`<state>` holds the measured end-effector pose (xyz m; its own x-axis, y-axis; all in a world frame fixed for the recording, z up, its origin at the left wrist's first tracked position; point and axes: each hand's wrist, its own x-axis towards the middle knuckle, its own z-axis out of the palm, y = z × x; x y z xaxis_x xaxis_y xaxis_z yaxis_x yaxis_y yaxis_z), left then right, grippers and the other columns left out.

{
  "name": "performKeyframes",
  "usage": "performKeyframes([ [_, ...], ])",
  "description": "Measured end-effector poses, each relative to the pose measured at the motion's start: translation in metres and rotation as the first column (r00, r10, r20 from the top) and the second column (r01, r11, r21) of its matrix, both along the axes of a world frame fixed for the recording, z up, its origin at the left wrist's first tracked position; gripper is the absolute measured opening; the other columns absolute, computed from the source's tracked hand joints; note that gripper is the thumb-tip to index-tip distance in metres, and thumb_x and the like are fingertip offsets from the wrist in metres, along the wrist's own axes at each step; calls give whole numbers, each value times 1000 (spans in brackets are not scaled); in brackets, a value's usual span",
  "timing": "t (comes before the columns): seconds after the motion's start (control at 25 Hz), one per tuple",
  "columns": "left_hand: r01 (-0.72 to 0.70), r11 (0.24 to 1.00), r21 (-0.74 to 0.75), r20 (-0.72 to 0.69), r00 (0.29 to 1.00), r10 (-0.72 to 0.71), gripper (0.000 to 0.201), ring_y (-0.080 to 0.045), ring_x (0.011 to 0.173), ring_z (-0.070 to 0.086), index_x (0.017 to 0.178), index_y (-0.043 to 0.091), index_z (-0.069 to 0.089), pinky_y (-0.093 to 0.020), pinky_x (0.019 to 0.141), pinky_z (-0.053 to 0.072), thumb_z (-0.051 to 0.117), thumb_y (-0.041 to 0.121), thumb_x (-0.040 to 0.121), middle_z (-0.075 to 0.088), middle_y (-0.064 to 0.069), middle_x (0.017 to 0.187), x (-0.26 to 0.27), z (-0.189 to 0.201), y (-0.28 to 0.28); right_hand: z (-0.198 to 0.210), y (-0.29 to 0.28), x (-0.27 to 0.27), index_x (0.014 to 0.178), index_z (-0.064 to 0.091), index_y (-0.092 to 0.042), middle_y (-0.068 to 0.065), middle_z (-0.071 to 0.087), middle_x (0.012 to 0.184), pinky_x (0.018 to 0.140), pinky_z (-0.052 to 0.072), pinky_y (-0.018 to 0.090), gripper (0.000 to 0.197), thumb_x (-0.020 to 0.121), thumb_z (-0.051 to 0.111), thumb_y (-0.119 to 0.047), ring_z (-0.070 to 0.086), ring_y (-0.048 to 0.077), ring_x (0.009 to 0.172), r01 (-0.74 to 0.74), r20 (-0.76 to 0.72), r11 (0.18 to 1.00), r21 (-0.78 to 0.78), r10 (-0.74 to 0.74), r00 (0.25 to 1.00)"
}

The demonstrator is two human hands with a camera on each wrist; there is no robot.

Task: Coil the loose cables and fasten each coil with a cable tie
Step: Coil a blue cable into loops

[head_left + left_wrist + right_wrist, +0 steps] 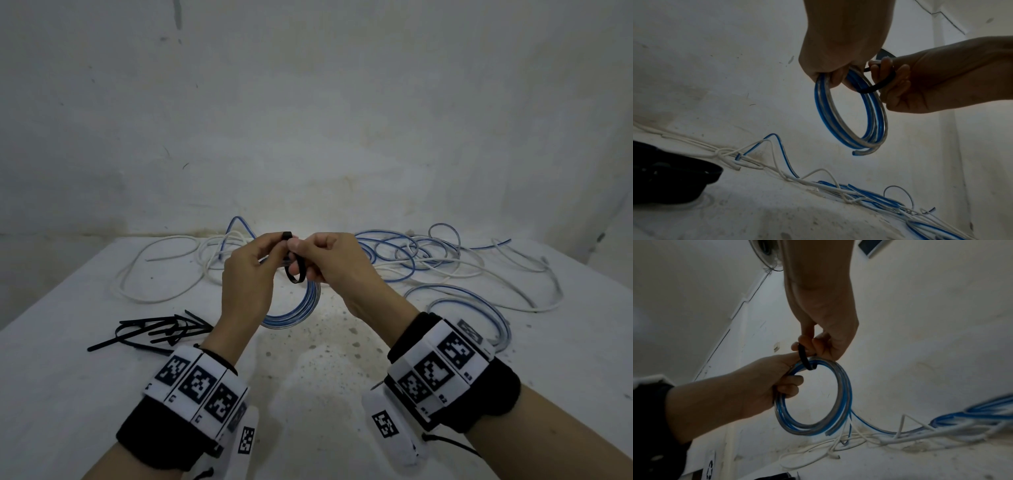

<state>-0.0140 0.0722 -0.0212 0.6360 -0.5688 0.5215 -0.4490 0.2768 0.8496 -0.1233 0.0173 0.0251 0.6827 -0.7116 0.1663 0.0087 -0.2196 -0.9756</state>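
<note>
— Sprawling along the far edge of the tabletop [102, 394] lie loose cables [445, 260], white and blue.
— And the blue coil [851, 116]?
— Held above the tabletop — left hand [250, 274] curled round it, right hand [329, 260] pinching a black cable tie [296, 270] looped over it. Spare ties [157, 330] lie near the left edge.

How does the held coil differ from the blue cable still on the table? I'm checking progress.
1. The coil is wound into neat round loops; the blue cable sprawls in uneven loops.
2. The coil hangs in the air, gripped by the left hand; the cable lies on the table, tangled with white cables.
3. A black tie, pinched by the right hand, loops around the coil; the cable has none.
Both are blue and clear.
</note>
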Motion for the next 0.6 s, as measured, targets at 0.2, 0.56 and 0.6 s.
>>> performKeyframes([
  [0.2, 13, 1000, 27, 17, 1000, -13, 21, -1, 81, 65, 80, 41, 63, -17, 75, 49, 55, 25, 91, 68, 19, 73, -9, -1, 2, 0, 1, -4, 71, 64, -6, -4, 62, 50, 44, 41, 10, 22, 90, 60, -17, 44, 1, 37, 6, 1, 1000, 26, -6, 1000],
  [0.56, -47, 998, 40, 76, 996, 44, 14, -3, 83, 64, 93, 33, 66, -29, 78, 50, 54, 25, 92, 66, 17, 79, -14, -1, 6, 1, 4, -7, 72, 64, -6, -4, 62, 51, 46, 41, 10, 21, 91, 59, -16, 45, 0, 37, 19, -14, 998, 55, -18, 1000],
  [0.6, -62, 997, 41, 118, 991, 57, 16, -1, 81, 63, 97, 32, 67, -26, 76, 50, 54, 25, 92, 66, 18, 78, -15, 0, 7, 1, 4, -7, 72, 63, -6, -5, 62, 49, 47, 41, 10, 22, 91, 59, -16, 46, -1, 36, 26, 6, 996, 85, -27, 1000],
])
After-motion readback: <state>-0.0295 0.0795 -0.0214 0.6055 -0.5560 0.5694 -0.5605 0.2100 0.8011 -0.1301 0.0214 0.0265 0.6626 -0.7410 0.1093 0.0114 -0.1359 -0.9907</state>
